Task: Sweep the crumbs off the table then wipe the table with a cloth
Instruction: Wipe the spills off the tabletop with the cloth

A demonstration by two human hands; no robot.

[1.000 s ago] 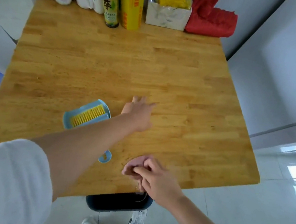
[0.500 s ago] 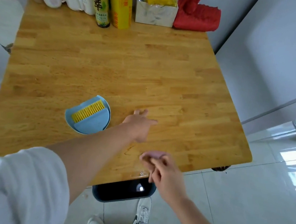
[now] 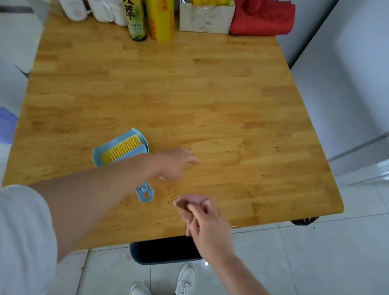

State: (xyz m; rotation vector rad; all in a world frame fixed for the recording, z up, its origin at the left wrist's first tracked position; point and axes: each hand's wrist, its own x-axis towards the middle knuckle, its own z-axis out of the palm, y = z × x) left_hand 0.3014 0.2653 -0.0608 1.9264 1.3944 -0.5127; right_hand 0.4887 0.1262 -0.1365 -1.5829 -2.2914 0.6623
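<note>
We're looking down on a wooden surface [image 3: 195, 93]. Our left hand [image 3: 174, 163] reaches across it, palm down, fingers [image 3: 190, 158] fairly straight and relaxed on or just above the wood, holding nothing. Just left of that hand, partly hidden under the forearm, lies a blue dustpan [image 3: 114, 146] w/ a yellow-bristled brush [image 3: 121, 149] nested in it; the bristle row runs diagonally, lower-left to upper-right. The set's long axis runs from the pan's wide end at far-left toward the near edge, where a blue handle loop [image 3: 145, 192] pokes out below the forearm, pointing at us and slightly right. Our right hand [image 3: 205, 223] hovers over the near edge, fingers [image 3: 191, 202] curled together near the thumb; we can't tell if they pinch crumbs or anything at all. Below the near edge a dark bin [image 3: 165, 250] sits on the tiled floor, partly under the surface, our white shoes [image 3: 185, 284] just beside it. Along the far edge: three white mugs [image 3: 93, 5], a glass bottle [image 3: 132, 8] w/ a yellow label, a yellow roll box [image 3: 158, 4], a marbled box [image 3: 205, 17] of yellow packets, and a red cloth [image 3: 262, 15] at the far-right corner, well apart from both hands.
</note>
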